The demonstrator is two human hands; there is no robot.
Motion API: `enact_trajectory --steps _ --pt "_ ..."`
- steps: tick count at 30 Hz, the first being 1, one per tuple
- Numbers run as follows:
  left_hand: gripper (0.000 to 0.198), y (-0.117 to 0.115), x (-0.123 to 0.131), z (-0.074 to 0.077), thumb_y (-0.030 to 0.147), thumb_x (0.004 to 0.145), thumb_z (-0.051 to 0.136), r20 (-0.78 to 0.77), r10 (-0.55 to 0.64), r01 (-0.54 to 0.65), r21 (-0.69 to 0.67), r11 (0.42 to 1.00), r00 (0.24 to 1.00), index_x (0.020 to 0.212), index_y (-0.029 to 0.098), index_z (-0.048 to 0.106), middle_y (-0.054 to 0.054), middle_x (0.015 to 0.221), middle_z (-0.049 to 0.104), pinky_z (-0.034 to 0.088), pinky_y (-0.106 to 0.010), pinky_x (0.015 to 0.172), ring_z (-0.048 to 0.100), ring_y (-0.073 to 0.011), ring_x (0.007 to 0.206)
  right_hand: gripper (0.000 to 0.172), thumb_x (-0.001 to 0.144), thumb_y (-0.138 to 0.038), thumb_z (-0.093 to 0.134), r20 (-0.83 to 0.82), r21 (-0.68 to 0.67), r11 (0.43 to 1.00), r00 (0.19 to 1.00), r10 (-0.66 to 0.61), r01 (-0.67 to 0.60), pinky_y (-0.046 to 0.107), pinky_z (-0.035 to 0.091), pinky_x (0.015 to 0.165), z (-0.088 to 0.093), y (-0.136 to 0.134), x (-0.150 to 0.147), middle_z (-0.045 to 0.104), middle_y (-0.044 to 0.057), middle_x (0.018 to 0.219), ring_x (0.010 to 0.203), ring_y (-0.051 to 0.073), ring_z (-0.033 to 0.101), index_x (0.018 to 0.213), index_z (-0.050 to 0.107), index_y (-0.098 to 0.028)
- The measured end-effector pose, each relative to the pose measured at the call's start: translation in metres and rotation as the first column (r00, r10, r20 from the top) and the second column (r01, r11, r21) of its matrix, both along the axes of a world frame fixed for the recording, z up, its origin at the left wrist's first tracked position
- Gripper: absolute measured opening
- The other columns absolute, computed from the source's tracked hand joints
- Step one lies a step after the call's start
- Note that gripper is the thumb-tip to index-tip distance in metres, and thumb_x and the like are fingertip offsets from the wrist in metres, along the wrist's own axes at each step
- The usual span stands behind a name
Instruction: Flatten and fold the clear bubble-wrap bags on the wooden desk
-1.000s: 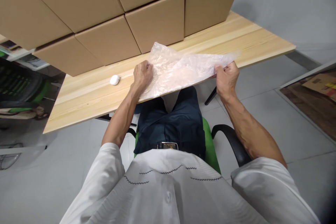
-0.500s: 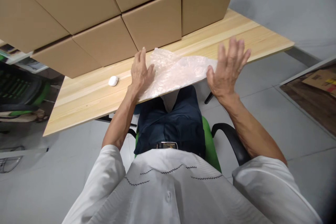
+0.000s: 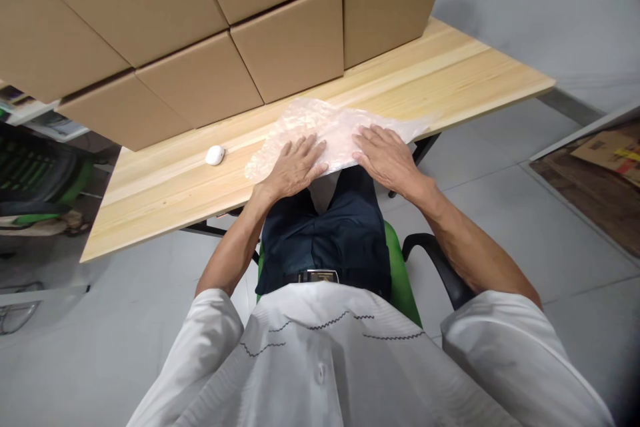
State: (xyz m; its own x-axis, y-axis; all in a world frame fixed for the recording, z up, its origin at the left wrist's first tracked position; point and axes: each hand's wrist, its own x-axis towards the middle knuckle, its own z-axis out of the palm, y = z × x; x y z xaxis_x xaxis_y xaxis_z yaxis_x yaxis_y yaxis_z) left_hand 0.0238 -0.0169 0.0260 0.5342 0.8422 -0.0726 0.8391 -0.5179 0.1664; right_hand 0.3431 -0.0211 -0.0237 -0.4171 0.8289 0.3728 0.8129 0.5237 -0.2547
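Observation:
A crinkled, translucent pinkish plastic sheet (image 3: 330,121), perhaps a bag, lies along the front edge of the wooden table (image 3: 165,197). My left hand (image 3: 296,163) rests flat on its left part with the fingers spread. On the right part, my right hand (image 3: 385,155) presses down, palm lowered and fingers stretched out. Both thumbs point toward each other near the table edge, with a gap between them. One corner of the sheet reaches out to the right past my right hand. The sheet under my palms is hidden.
Stacked cardboard boxes (image 3: 290,43) form a wall along the back of the table. A small white rounded case (image 3: 215,155) sits to the left of the sheet. Below me is a green chair (image 3: 400,273) with a black armrest (image 3: 440,267). Another cardboard piece (image 3: 610,153) lies at the far right.
My right hand has come down and left from its raised position onto the sheet. My left hand has slid right and nearer to me. The sheet lies flatter and more spread out.

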Motion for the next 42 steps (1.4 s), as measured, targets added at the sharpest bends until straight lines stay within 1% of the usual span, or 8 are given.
enact_trajectory --steps 9,14,18,22,27,32,36,42 --pt "0.081 0.001 -0.005 -0.005 0.074 0.131 0.041 0.019 0.017 -0.018 0.036 0.999 1.0 0.201 0.032 0.047 -0.014 0.214 0.031 0.025 -0.072 0.162 0.029 -0.0426 0.2 0.065 0.129 -0.048 0.04 0.062 0.014 1.0 0.998 0.016 -0.017 0.068 0.053 0.137 0.013 0.005 0.001 0.069 0.016 0.19 0.171 0.047 0.062 0.179 0.073 -0.023" --pt "0.083 -0.003 -0.004 -0.002 0.077 0.131 0.041 0.028 0.047 -0.048 0.027 0.998 0.998 0.199 0.031 0.051 -0.017 0.213 0.033 0.025 -0.071 0.162 0.03 -0.0425 0.2 0.059 0.128 -0.048 0.042 0.124 -0.027 1.0 0.992 0.006 -0.003 0.068 0.058 0.116 0.036 0.024 -0.01 0.085 0.021 0.162 0.138 0.049 0.073 0.151 0.089 -0.021" --pt "0.085 -0.004 -0.004 0.0 0.079 0.13 0.041 0.027 0.042 -0.043 0.02 0.999 0.999 0.199 0.03 0.052 -0.018 0.212 0.036 0.024 -0.07 0.162 0.031 -0.0432 0.2 0.054 0.128 -0.045 0.042 0.185 -0.106 0.994 0.982 0.029 -0.01 0.064 0.06 0.102 0.056 0.042 -0.018 0.088 0.021 0.151 0.135 0.05 0.07 0.146 0.089 -0.023" --pt "0.085 -0.001 -0.008 0.001 0.081 0.13 0.041 0.023 0.018 -0.018 0.014 1.0 1.0 0.199 0.033 0.05 -0.015 0.213 0.035 0.022 -0.071 0.162 0.029 -0.0432 0.2 0.051 0.125 -0.045 0.051 0.232 -0.171 0.985 0.972 0.05 -0.01 0.067 0.059 0.109 0.055 0.069 -0.024 0.086 0.021 0.158 0.141 0.052 0.071 0.154 0.087 -0.025" --pt "0.082 -0.001 -0.01 0.004 0.076 0.131 0.042 0.004 -0.006 0.006 0.002 1.0 1.0 0.2 0.031 0.049 -0.015 0.214 0.031 0.021 -0.071 0.163 0.027 -0.0433 0.201 0.06 0.125 -0.063 0.054 0.211 -0.139 0.99 0.976 0.057 -0.027 0.068 0.06 0.114 0.037 0.096 -0.027 0.084 0.019 0.165 0.128 0.048 0.082 0.167 0.084 -0.031" --pt "0.084 -0.005 -0.007 0.009 0.077 0.131 0.041 -0.016 0.026 -0.027 -0.034 0.999 1.0 0.202 0.033 0.044 -0.013 0.216 0.026 0.018 -0.07 0.164 0.023 -0.0425 0.202 0.077 0.127 -0.065 0.04 0.326 -0.256 0.965 0.945 0.024 0.064 0.074 0.057 0.124 0.056 0.08 -0.034 0.061 0.021 0.196 0.149 0.054 0.077 0.191 0.062 -0.027" --pt "0.083 -0.007 -0.008 0.008 0.079 0.13 0.042 -0.029 0.042 -0.043 -0.042 0.998 0.999 0.202 0.038 0.044 -0.009 0.216 0.025 0.018 -0.073 0.163 0.019 -0.0428 0.203 0.079 0.127 -0.06 0.035 0.382 -0.281 0.954 0.924 0.014 0.102 0.075 0.055 0.129 0.072 0.063 -0.039 0.05 0.02 0.204 0.157 0.055 0.072 0.197 0.051 -0.028" --pt "0.085 -0.014 -0.017 0.006 0.078 0.129 0.051 -0.044 0.05 -0.051 -0.029 0.998 0.998 0.203 0.037 0.042 -0.011 0.216 0.026 0.018 -0.076 0.162 0.018 -0.0467 0.203 0.08 0.128 -0.064 0.033 0.371 -0.234 0.968 0.929 0.007 0.086 0.075 0.056 0.125 0.061 0.066 -0.037 0.051 0.021 0.203 0.154 0.055 0.072 0.197 0.051 -0.028"
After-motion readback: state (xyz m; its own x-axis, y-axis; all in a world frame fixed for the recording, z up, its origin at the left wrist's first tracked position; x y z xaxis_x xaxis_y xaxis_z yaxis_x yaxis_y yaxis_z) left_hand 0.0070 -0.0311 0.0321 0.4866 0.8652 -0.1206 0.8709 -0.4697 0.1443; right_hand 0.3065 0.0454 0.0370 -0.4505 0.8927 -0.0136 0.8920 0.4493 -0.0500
